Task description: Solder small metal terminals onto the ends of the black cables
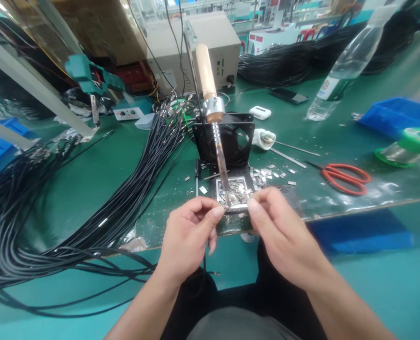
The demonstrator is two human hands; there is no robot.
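At the left, a long bundle of thin black cables (pixel 135 174) curves over the front edge of the green bench (pixel 99 170), its bright metal ends gathered toward the back, probably to keep them together. Next comes the person's left hand (pixel 190 236), thumb and forefinger pinched closed just beside the hot-end tip; whether something tiny sits between them is too blurred to tell. A soldering iron with a pale wooden handle (pixel 206 71) hangs tip-down, apparently fixed so that both hands stay free. Behind its shaft stands a square black fan (pixel 235 139), perhaps to move fumes away. Under the tip, small flat silvery metal pieces (pixel 237 191) lie in a white-rimmed square tray (pixel 238 206), within easy reach, with more scattered just to its right. At the tray's near right corner, the right hand (pixel 280 231) also has thumb and forefinger closed together, their contents unclear. Farther right lie orange-handled scissors (pixel 347 178) and a green spool of solder (pixel 404 148), seemingly set aside but handy.
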